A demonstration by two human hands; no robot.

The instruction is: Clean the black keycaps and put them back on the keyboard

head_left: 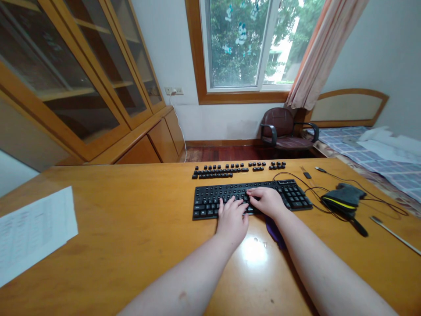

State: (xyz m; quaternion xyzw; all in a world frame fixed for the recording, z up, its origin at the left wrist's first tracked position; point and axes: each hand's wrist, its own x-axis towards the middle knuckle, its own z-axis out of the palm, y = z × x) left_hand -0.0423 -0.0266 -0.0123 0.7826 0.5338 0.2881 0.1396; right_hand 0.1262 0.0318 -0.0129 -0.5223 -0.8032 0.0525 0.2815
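Observation:
A black keyboard (210, 197) lies on the wooden desk (131, 228), with many keycaps off. Rows of loose black keycaps (230, 170) sit on the desk just behind it. My left hand (232, 218) rests on the keyboard's front middle, fingers spread over the keys. My right hand (268, 201) lies just right of it, fingers curled, the fingertips pinched at a spot on the keyboard; what they hold is too small to make out. A purple object (272, 230) peeks out under my right wrist.
A dark cloth pouch (344, 197), black cables (315, 193), a black pen-like tool (358, 227) and a thin metal rod (394, 235) lie at the right. A printed sheet (29, 230) sits at the left edge. Cabinets, a chair (284, 129) and a bed stand beyond.

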